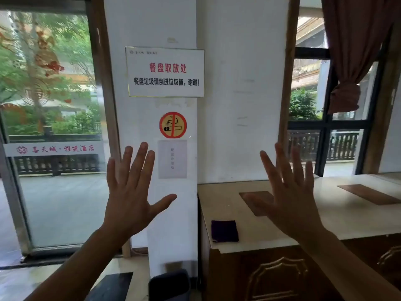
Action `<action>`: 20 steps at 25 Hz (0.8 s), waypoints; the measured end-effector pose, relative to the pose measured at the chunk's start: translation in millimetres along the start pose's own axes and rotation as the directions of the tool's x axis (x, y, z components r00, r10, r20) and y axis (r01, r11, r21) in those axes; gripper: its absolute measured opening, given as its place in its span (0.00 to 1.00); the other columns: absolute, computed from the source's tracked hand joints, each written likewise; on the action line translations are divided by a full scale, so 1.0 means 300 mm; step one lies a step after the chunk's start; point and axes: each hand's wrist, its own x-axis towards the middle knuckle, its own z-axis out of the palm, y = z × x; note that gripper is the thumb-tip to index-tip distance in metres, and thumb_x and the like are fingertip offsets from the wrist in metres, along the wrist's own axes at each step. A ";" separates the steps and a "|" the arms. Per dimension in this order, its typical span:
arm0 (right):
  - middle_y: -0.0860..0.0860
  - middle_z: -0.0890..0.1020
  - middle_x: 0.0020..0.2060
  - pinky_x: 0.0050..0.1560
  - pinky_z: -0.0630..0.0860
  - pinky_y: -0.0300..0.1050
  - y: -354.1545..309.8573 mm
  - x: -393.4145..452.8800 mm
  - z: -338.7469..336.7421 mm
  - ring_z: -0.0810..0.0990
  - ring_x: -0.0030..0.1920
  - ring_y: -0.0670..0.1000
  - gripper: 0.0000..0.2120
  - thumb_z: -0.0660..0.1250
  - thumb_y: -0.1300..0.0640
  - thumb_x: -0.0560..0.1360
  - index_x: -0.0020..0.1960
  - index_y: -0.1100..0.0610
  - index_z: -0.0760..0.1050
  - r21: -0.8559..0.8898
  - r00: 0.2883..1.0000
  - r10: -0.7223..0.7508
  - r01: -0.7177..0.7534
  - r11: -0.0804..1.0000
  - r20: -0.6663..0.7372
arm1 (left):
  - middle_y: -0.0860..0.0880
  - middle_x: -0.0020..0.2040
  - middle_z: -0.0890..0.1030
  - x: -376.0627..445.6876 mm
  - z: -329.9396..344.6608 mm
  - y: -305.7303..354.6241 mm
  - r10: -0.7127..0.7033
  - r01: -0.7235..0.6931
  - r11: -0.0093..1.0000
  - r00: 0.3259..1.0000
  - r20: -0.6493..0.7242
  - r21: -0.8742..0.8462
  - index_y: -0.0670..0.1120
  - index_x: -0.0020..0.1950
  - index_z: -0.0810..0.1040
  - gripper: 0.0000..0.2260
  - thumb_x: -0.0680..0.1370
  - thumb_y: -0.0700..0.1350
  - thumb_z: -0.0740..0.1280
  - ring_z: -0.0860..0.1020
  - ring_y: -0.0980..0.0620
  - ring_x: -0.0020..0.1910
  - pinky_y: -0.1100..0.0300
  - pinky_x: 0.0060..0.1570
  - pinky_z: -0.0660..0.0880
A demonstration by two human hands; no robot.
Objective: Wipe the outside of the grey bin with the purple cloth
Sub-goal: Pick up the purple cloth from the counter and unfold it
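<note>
The purple cloth [224, 231] lies folded flat on the near left corner of the cream counter top [347, 218]. The grey bin [169, 285] stands on the floor at the bottom of the view, between the white pillar and the cabinet; only its upper part shows. My left hand [130, 192] is raised in front of the pillar with fingers spread and nothing in it. My right hand [290, 196] is raised over the counter, fingers spread too, holding nothing. Both hands are well above the bin and apart from the cloth.
A wooden cabinet [282, 276] with carved doors carries the counter. A white pillar [152, 29] bears a sign and a no-smoking sticker. A glass door [54, 148] is at left, a window with a brown curtain [351, 61] at right. A dark floor tile [112, 285] lies left of the bin.
</note>
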 end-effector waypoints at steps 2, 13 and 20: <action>0.53 0.45 0.82 0.75 0.43 0.69 0.042 -0.035 0.009 0.41 0.81 0.59 0.44 0.47 0.25 0.74 0.81 0.48 0.48 -0.021 0.999 0.018 -0.017 1.000 0.038 | 0.40 0.80 0.53 -0.016 0.036 0.067 -0.009 0.009 1.000 1.000 0.022 -0.022 0.47 0.79 0.45 0.43 0.74 0.72 0.51 0.49 0.38 0.78 0.36 0.73 0.44; 0.57 0.56 0.80 0.76 0.50 0.67 0.221 -0.256 0.296 0.51 0.80 0.60 0.41 0.53 0.30 0.75 0.79 0.55 0.58 -0.020 0.965 0.057 -0.053 0.998 0.257 | 0.41 0.78 0.60 -0.192 0.350 0.259 -0.024 0.067 0.983 0.970 0.244 -0.171 0.47 0.78 0.56 0.38 0.75 0.69 0.55 0.53 0.41 0.78 0.34 0.71 0.52; 0.56 0.72 0.73 0.72 0.64 0.62 0.181 -0.287 0.619 0.65 0.76 0.59 0.36 0.52 0.32 0.76 0.74 0.56 0.69 0.058 0.904 0.141 -0.180 0.982 0.404 | 0.42 0.75 0.67 -0.301 0.700 0.215 0.016 0.123 0.942 0.912 0.409 -0.311 0.45 0.75 0.64 0.34 0.77 0.66 0.56 0.59 0.44 0.76 0.39 0.72 0.56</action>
